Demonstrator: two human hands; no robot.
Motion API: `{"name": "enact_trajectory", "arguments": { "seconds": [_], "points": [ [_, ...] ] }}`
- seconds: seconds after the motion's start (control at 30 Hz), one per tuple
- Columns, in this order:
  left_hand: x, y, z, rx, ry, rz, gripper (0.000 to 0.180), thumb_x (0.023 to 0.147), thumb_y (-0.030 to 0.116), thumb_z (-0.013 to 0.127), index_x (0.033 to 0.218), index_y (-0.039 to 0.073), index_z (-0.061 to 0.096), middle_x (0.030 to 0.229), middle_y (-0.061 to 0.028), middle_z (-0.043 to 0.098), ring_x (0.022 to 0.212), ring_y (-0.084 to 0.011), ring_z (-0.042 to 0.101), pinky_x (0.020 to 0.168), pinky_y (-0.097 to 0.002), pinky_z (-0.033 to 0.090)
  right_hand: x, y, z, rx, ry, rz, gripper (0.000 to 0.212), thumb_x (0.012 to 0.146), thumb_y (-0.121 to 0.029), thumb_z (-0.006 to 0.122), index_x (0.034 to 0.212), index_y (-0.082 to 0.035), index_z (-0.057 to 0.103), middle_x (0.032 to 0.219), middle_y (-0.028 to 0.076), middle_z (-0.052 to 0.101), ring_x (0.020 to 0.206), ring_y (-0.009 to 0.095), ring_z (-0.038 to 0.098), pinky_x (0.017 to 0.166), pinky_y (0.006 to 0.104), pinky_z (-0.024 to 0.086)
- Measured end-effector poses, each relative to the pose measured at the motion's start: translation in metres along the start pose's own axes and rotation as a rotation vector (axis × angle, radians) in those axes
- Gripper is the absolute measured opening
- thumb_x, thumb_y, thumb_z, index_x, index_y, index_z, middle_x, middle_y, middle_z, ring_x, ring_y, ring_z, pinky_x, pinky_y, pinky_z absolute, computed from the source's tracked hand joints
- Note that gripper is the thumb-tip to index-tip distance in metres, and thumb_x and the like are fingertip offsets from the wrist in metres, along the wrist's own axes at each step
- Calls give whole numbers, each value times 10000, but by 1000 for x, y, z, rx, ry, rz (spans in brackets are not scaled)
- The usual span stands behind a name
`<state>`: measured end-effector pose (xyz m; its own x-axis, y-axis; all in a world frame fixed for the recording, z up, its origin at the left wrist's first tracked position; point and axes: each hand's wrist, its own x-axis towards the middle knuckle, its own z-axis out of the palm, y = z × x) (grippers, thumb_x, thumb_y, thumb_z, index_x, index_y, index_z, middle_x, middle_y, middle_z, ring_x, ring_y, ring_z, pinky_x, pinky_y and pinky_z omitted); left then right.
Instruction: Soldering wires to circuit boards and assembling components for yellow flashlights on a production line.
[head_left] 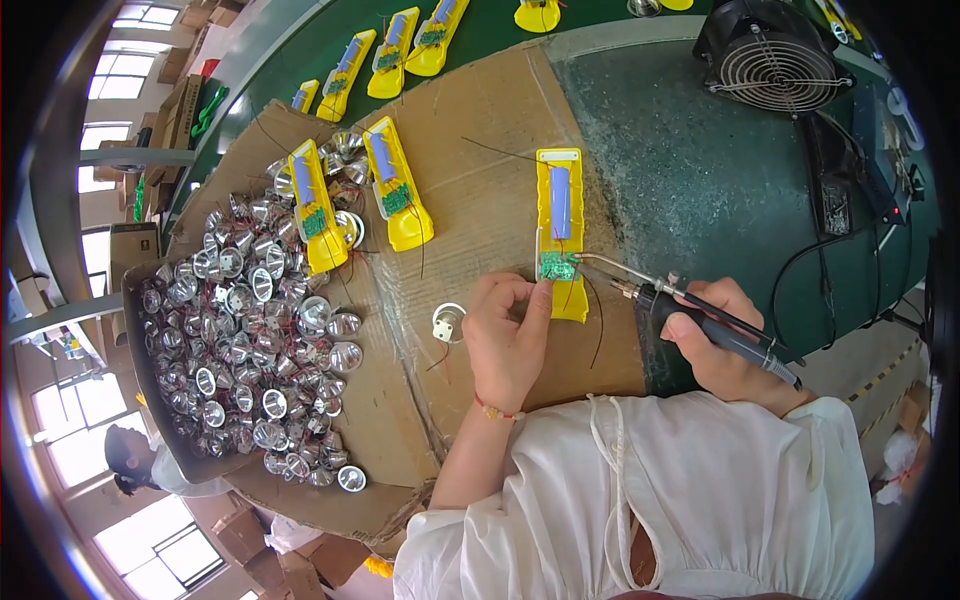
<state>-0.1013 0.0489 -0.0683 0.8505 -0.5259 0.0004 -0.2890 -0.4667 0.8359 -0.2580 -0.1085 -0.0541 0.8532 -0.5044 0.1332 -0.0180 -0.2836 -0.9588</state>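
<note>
My right hand (725,335) is wrapped around a black soldering iron (690,320) with a thin metal tube alongside it. The tube's end reaches a green circuit board (556,266) in a yellow plastic housing (570,298). A purple cylindrical battery (560,203) sits in the upper part of that housing, and thin dark wires trail from it. My left hand (508,335) is closed at the board's lower left edge, thumb and fingers pressed together; whatever they pinch is hidden. Just left of this hand lies a small reflector lamp cup (449,322) with a white holder.
A cardboard box (135,330) on the left is heaped with silvery reflector cups (262,285). Two similar yellow housings (400,195) lie at its edge, and several more stand along the far side. A black fan (775,65) with a round grille and cables occupy the far right.
</note>
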Motion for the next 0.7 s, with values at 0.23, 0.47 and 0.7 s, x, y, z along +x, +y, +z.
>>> {"name": "enact_trajectory", "arguments": {
  "seconds": [0.23,0.47,0.7],
  "points": [
    [-1,-7,3,23,15,15,96,746,59,653,722,-6,586,747,-122,578,628,-209,564,573,-285,440,-3,10,-5,107,151,106,193,776,-133,656,826,-16,511,675,79,630,614,114,608,546,250,470],
    [9,25,-26,164,-191,-132,121,776,142,630,811,27,628,665,-84,648,559,-182,632,513,-290,481,-3,24,-27,125,257,125,190,788,-123,639,847,-5,502,684,82,627,611,116,604,555,252,476],
    [130,76,36,539,-368,365,177,723,182,566,655,30,628,543,-162,552,502,-270,582,511,-349,463,7,46,-28,240,414,231,163,772,-90,647,827,-4,520,648,70,619,587,98,597,533,237,470]
  ]
}}
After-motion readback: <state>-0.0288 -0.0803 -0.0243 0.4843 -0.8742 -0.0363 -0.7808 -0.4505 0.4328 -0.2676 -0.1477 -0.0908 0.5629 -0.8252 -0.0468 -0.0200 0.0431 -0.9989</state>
